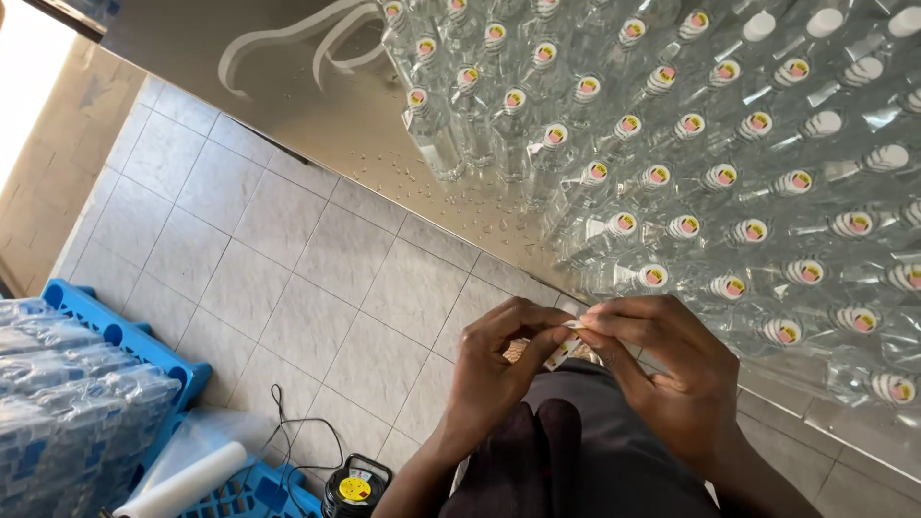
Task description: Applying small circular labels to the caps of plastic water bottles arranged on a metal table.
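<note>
Grey tiled floor (288, 249); near left, a blue plastic pallet (115, 336) of shrink-wrapped packs — beside it a white film roll (182, 487) and black cable reel (353, 487).

Bottles (672, 144) stand in rows on the steel table (317, 105), filling its right part up to the near edge. Both hands, left (499, 369) & right (672, 369), meet just before that edge, pinching a small label (573, 326). On floor (317, 278), lower left: crate (115, 336) w/ wrapped packs (67, 422); cable reel (353, 487) to its right.

small strip (573, 324) mostly hidden by fingers | bottles (863, 96) cut off right
</note>
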